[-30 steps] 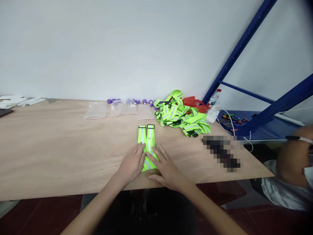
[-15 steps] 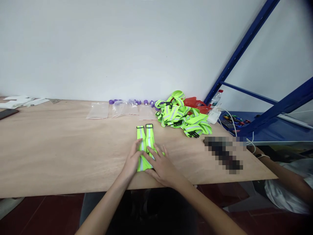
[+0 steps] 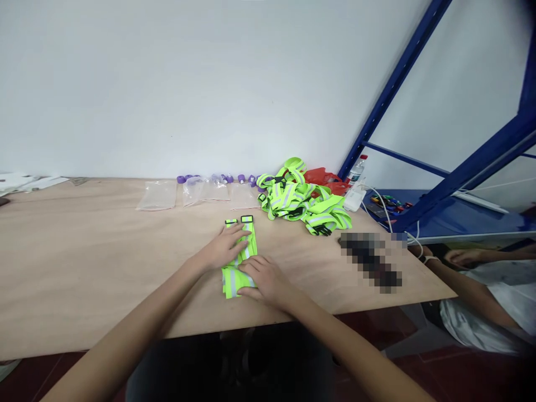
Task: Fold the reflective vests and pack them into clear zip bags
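A folded neon-yellow reflective strap with silver stripes lies on the table in front of me. Two black buckles sit side by side at its far end, and its near end is folded over. My left hand rests across the upper part just below the buckles, fingers stretched out and flat. At the folded near end, my right hand has the strap between its bent fingers and its thumb; part of the fold is hidden beneath it.
A heap of similar reflective straps lies behind on the right, by a red plastic bag and a bottle. Clear plastic bags and purple items line the wall. Blue shelving and another person's arm are at right.
My left hand has moved up the strap toward the buckles and now lies flat. The strap's near end has been folded over beside my right hand. The view has shifted slightly right.
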